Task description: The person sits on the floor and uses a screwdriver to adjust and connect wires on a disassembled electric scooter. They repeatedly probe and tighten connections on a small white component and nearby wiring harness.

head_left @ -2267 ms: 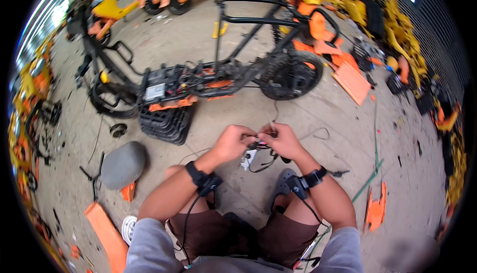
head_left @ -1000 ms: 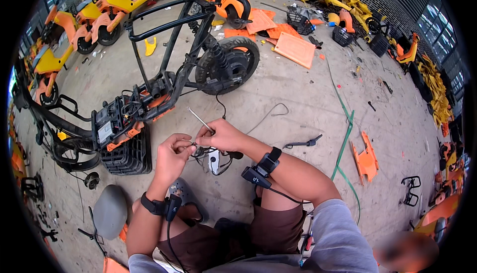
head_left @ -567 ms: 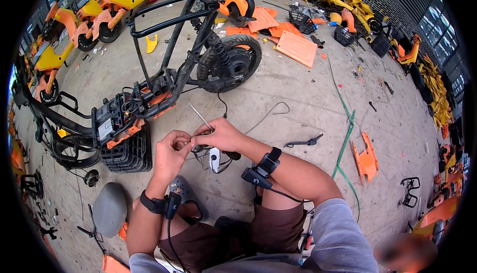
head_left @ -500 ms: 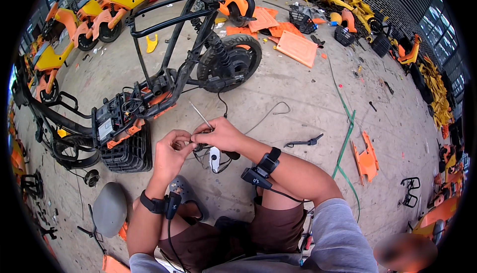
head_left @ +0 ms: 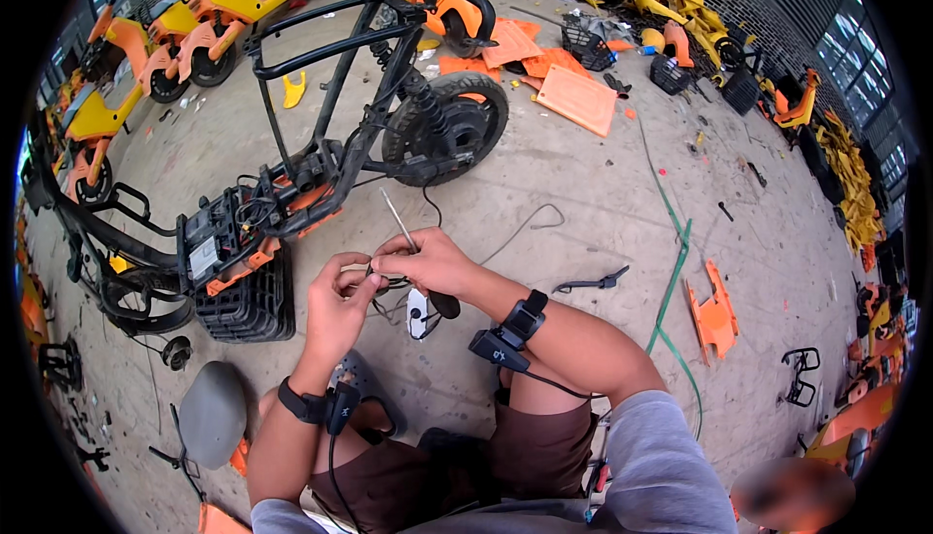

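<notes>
Both hands meet in front of me over black cables (head_left: 397, 284). My left hand (head_left: 337, 303) is closed, pinching a thin dark cable between thumb and fingertips. My right hand (head_left: 428, 264) is closed too, its fingertips touching the same cable beside the left ones. Through the right palm runs a screwdriver (head_left: 397, 215): its metal shaft points up and away, and its dark handle shows below the hand. Just under the hands is a small white part (head_left: 417, 313) with a dark spot, among the cables. The fingers hide the cable's end.
Ahead to the left lies a stripped black scooter frame (head_left: 330, 136) with a rear wheel (head_left: 457, 126) and a black basket (head_left: 248, 296). A grey seat (head_left: 214, 414) sits near my left. On the right are an orange panel (head_left: 714, 312), a green strap (head_left: 671, 286) and a black lever (head_left: 593, 281).
The screwdriver has tilted a little more upright, and more of its handle shows under my right hand. Both hands stay together on the cable.
</notes>
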The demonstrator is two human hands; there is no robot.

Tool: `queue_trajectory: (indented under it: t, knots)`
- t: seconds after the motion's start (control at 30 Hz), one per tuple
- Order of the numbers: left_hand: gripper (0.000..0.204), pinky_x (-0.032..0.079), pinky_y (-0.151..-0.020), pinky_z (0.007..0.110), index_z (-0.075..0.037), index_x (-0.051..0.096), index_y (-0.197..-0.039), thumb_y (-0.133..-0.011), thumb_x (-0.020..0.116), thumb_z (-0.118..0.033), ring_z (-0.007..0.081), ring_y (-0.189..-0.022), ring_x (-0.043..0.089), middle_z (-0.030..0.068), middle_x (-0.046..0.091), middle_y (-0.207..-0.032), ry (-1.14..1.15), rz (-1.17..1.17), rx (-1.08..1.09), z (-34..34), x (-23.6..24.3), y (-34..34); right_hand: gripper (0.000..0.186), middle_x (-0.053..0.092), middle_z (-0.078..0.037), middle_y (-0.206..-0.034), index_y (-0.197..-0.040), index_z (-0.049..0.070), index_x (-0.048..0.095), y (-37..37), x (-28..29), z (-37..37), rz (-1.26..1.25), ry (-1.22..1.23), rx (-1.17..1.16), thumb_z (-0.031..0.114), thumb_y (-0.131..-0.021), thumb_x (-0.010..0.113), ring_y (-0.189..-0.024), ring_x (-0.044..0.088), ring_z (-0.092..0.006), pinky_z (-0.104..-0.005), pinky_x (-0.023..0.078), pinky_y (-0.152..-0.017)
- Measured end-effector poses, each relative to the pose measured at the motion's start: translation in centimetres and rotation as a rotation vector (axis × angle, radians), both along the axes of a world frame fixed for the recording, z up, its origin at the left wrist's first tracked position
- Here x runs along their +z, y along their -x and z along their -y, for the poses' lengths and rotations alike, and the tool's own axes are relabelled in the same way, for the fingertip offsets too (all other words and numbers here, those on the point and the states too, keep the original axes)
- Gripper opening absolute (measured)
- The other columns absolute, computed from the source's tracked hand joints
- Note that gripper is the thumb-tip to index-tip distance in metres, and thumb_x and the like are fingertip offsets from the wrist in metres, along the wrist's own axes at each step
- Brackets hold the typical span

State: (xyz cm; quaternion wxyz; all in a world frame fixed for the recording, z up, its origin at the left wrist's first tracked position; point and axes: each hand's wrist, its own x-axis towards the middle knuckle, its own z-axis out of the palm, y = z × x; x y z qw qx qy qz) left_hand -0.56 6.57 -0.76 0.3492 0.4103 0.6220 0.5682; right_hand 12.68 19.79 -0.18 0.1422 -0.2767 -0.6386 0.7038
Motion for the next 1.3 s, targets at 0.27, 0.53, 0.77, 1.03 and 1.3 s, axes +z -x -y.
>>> queue_trajectory:
  t: [0.27, 0.53, 0.77, 1.03, 1.3]
  knots:
    - [0.014, 0.049, -0.067, 0.023, 0.002, 0.066, -0.103, -0.091, 0.064, -0.004, 0.0087, -0.077, 0.065, 0.0075, 0.07, -0.082, 0.023, -0.098, 0.043, -0.2, 0.4, -0.1, 0.027, 0.056, 0.001, -0.06, -0.093, 0.0, 0.071, -0.4, 0.3, -0.4, 0.039, -0.01, 0.023, 0.026, -0.088, 0.068, -0.044, 0.046, -0.0056, -0.0232, 0.036, -0.042]
    - [0.016, 0.042, -0.059, 0.02, 0.0, 0.068, -0.103, -0.089, 0.069, -0.007, 0.0032, -0.064, 0.05, -0.0016, 0.061, -0.072, -0.014, -0.117, 0.09, -0.3, 0.5, -0.2, 0.018, 0.049, 0.001, -0.059, -0.097, 0.0, 0.06, -0.2, 0.3, -0.1, -0.082, 0.156, -0.047, 0.017, -0.091, 0.061, -0.041, 0.044, -0.0081, -0.024, 0.035, -0.038]
    - [0.018, 0.045, -0.063, 0.022, 0.002, 0.068, -0.105, -0.089, 0.067, -0.007, 0.0052, -0.07, 0.056, 0.002, 0.066, -0.08, 0.025, -0.062, 0.077, 0.1, 1.2, -0.2, 0.019, 0.051, 0.001, -0.061, -0.091, -0.001, 0.065, -0.1, 0.1, -0.3, -0.082, 0.15, -0.09, 0.017, -0.085, 0.068, -0.044, 0.046, -0.0067, -0.024, 0.036, -0.04]
    - [0.019, 0.043, -0.06, 0.022, 0.002, 0.068, -0.105, -0.088, 0.068, -0.007, 0.005, -0.067, 0.052, 0.0022, 0.066, -0.08, 0.047, -0.106, 0.093, 0.1, 1.3, -0.3, 0.021, 0.052, 0.0, -0.058, -0.092, -0.002, 0.067, -0.4, 0.0, -0.5, -0.049, 0.085, -0.059, 0.018, -0.084, 0.069, -0.044, 0.047, -0.0065, -0.024, 0.037, -0.04]
    - [0.019, 0.039, -0.056, 0.022, 0.001, 0.071, -0.101, -0.086, 0.072, -0.01, 0.0044, -0.064, 0.046, -0.0005, 0.059, -0.07, 0.026, -0.246, 0.091, 0.1, 0.5, -0.2, 0.025, 0.055, 0.001, -0.063, -0.09, -0.001, 0.068, -0.3, 0.2, -0.1, 0.061, -0.132, -0.068, 0.023, -0.082, 0.07, -0.045, 0.046, -0.0068, -0.0247, 0.035, -0.041]
